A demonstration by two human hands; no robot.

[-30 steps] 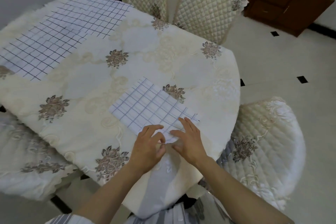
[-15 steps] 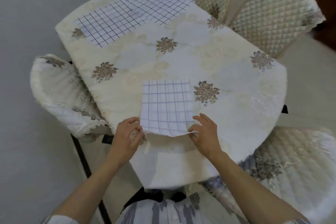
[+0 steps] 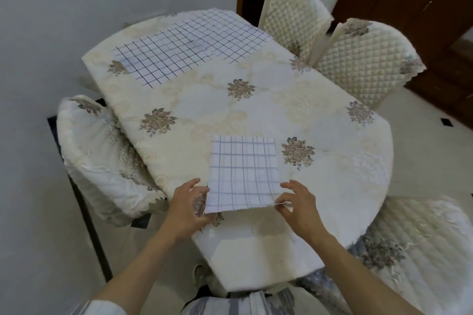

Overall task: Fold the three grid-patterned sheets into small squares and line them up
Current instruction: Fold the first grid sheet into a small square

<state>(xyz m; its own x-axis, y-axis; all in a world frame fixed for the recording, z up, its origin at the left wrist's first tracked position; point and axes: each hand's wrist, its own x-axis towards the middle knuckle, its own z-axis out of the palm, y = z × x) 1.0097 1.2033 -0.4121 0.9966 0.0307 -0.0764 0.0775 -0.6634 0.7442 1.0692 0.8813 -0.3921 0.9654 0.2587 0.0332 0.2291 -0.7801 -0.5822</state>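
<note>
A folded grid-patterned sheet lies as a rough square near the table's front edge. My left hand pinches its near left corner. My right hand pinches its near right corner, and the near edge is lifted slightly off the cloth. At the far left of the table lie flat, unfolded grid sheets, overlapping so that I cannot tell where one ends.
The oval table wears a cream floral cloth. Quilted chairs stand at the left, at the near right and at the back. A grey wall is on the left, a dark wooden cabinet at the back right.
The view swung left. My hands moved apart from the middle of the sheet's near edge to its two near corners, and the sheet now lies square to me.
</note>
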